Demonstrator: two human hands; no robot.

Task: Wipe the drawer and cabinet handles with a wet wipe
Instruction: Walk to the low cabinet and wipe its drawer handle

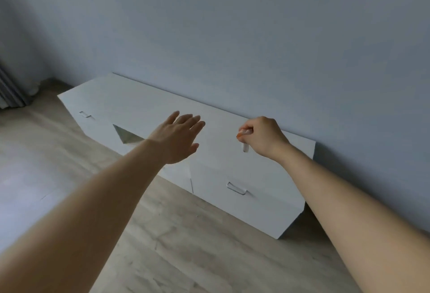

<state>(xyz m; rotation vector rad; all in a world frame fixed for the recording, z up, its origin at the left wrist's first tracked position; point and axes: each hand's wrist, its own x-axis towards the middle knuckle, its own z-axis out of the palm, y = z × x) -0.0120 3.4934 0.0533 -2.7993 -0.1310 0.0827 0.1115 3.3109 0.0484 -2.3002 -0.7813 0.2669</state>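
A low white cabinet (139, 104) stands against the blue-grey wall. Its right drawer front carries a metal handle (236, 188), and a second handle (85, 114) sits on the left front. My right hand (263, 137) hovers over the cabinet top with curled fingers, pinching a small white item with an orange end (244, 140), apparently a wipe packet. My left hand (179, 136) is stretched out flat over the cabinet's middle, fingers straight, holding nothing.
An open triangular recess (126, 136) shows in the cabinet front between the two handles. Light wooden floor (186, 246) lies in front. A grey curtain (11, 92) hangs at the far left. The wall runs right behind the cabinet.
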